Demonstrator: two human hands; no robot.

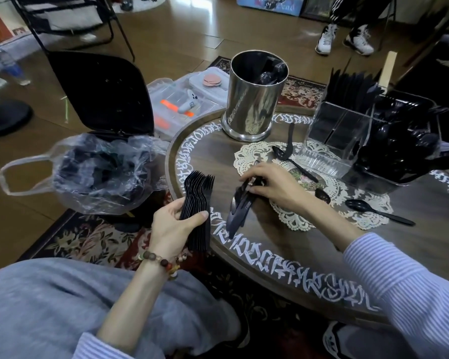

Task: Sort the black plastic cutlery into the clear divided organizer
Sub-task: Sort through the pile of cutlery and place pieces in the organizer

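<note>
Our left hand is wrapped around a nested stack of forks, thumb across the handles, tines fanned upward just off the edge of the round table. Our right hand pinches a small bundle of cutlery that looks to be still in clear wrap, its lower end resting on the tabletop; knives or mixed pieces, we cannot tell. We judge this plastic ware very light, stiff but thin, smooth enough to slide piece against piece, and liable to snap at tines or neck if levered. Best taken by the handles, mid-length, squeezed flat so the stack stays nested; tines and bowls left free. Loose spoons lie on the lace doily, one more spoon nearer the right edge, all apart from both hands. Containers: the clear divided organizer stands at the far right of the table; its rear compartment holds upright knives, the right side is crowded with spoons, and the near left compartment looks bare, though glare makes this uncertain. A steel canister behind the doily holds a few wrapped pieces. On the floor at left, an open bin lined with a plastic bag holds crumpled clear wrappers. We reckon the forks are bound for that bare compartment, handles down.
</note>
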